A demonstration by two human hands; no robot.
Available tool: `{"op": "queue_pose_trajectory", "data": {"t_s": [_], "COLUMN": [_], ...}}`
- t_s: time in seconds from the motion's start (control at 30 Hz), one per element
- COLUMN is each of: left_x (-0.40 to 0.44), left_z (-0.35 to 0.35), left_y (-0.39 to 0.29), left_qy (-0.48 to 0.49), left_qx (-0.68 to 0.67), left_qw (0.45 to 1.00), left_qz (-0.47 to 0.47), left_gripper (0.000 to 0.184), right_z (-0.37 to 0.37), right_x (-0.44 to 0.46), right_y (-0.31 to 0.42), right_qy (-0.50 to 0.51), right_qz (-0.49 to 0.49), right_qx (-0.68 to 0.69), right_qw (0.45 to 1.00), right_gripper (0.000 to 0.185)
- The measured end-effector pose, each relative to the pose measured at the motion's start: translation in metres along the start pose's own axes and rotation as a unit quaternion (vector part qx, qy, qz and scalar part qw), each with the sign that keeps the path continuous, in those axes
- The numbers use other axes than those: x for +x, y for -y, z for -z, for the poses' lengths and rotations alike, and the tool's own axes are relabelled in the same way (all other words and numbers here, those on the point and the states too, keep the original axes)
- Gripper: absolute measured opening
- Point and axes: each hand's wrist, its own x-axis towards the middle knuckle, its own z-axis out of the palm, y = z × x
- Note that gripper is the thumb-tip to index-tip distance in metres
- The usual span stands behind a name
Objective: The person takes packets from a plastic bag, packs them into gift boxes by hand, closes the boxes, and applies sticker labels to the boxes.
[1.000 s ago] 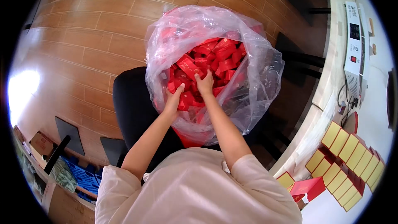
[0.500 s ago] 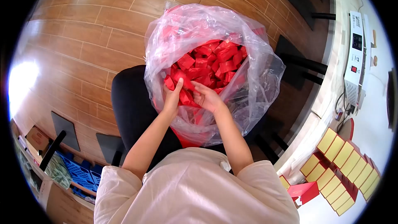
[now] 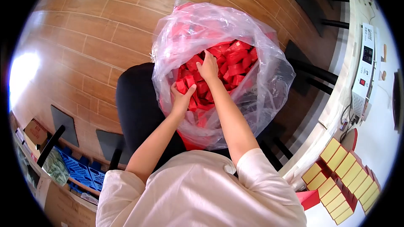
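A clear plastic bag (image 3: 271, 90) stood open in front of the seated person, and a heap of small red packets (image 3: 237, 56) filled its mouth. The left hand (image 3: 182, 97) was at the near left part of the opening, its grip closed on a pair of packets (image 3: 181, 85) between the thumb and fingers. The right hand (image 3: 208, 68) reached farther in, its fingers among the heap and its thumb beside another packet; whether its grip had hold of anything, I could not tell. On the tabletop (image 3: 381, 143) to the right lay rows of yellow-faced boxes (image 3: 349, 172), with a red box (image 3: 308, 199) near them and a white machine (image 3: 362, 69) farther along. Wood-look floor (image 3: 101, 42) showed beyond the bag.
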Motion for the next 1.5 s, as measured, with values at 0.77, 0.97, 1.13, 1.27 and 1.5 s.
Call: {"op": "queue_pose_trajectory", "data": {"t_s": [0.77,0.97,1.13,1.27,1.5], "left_x": [-0.008,-0.001,-0.008,0.003,-0.007], "left_z": [0.002,-0.002,0.003,0.002,-0.021], "left_y": [-0.006,0.002,-0.005,0.005,-0.005], "left_qy": [-0.041,-0.075,-0.042,-0.026,-0.010], "left_qx": [-0.015,0.029,-0.027,-0.046,0.062], "left_qw": [0.997,0.996,0.998,0.998,0.991], "left_qz": [-0.059,-0.048,-0.034,-0.024,-0.115], "left_gripper": [0.084,0.082,0.083,0.083,0.080], "right_z": [-0.044,-0.030,-0.039,-0.031,0.085], "right_x": [-0.042,-0.036,-0.035,-0.037,-0.061], "right_y": [-0.010,0.008,0.003,0.015,-0.005], "right_qy": [0.078,0.018,0.105,0.105,-0.172], "right_qz": [-0.137,-0.181,-0.184,-0.193,-0.080], "right_qx": [0.096,0.069,-0.017,0.024,0.117], "right_qw": [0.983,0.981,0.977,0.975,0.975], "right_gripper": [0.033,0.042,0.036,0.021,0.017]}}
